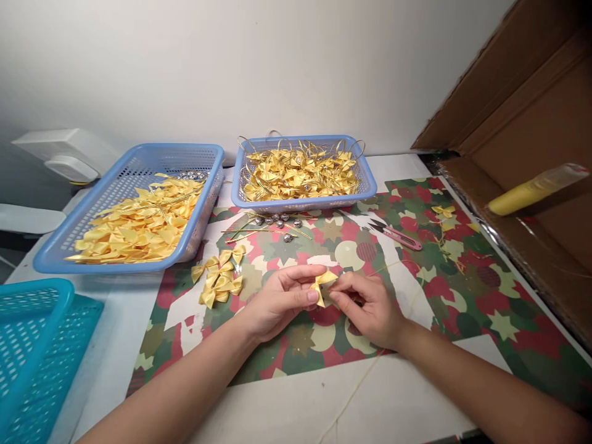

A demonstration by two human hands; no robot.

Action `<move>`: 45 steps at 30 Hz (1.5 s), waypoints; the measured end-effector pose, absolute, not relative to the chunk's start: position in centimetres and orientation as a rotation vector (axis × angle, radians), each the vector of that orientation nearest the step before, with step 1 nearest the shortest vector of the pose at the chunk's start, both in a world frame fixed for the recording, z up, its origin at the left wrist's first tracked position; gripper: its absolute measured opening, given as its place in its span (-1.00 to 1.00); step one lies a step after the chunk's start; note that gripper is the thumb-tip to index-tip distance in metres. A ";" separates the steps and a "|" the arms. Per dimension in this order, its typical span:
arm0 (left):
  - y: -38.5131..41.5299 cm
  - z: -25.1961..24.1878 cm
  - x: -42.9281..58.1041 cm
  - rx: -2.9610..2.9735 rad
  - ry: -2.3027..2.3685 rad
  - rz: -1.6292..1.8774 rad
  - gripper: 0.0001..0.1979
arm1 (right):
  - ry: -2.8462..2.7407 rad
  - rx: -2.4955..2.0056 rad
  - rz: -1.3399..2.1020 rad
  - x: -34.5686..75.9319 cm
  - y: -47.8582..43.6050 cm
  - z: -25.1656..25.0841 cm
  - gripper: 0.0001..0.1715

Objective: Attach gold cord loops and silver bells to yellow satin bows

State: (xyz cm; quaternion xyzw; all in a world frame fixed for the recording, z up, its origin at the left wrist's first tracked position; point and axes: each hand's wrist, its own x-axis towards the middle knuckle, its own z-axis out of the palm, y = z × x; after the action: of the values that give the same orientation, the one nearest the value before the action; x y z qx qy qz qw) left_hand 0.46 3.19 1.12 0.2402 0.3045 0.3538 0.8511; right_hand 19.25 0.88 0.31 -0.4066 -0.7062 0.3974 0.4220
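My left hand (291, 298) is closed, pinching a small yellow satin ribbon bow (322, 285) between thumb and fingers over the patterned sheet. Close to the bow's right side, my right hand (370, 305) is also closed, thumb and forefinger pressed together; whatever lies between these fingertips is too small to make out. A thin pale thread (356, 385) emerges below the right hand and trails toward the front edge. To the left of my hands lies a small pile of yellow bows (219, 274).
Behind are a blue basket of loose bows (213, 154) and another of bows with gold ties (305, 202). Silver bells (287, 237) lie near gold ties. Pink snips (402, 237) rest at right, near a cardboard box (531, 111) and a yellow tube (522, 196). A teal basket (50, 345) stands front left.
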 end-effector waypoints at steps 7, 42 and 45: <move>3.2 0.9 0.5 0.514 0.658 0.709 -0.66 | -1.794 -1.023 0.989 19.2 0.9 0.5 -0.83; 3.1 0.7 0.7 0.538 0.677 0.772 -0.71 | -1.777 -1.012 0.972 19.0 1.0 0.2 -0.83; 3.1 0.7 0.6 0.525 0.678 0.766 -0.71 | -1.779 -1.008 0.959 19.0 1.0 0.2 -0.82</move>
State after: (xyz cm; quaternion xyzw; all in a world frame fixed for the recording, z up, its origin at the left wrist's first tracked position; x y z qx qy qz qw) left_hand 0.61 3.14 0.67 0.2484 0.3208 0.3623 0.8391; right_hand 19.04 1.00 0.22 -0.4034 -0.7121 0.3841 0.4273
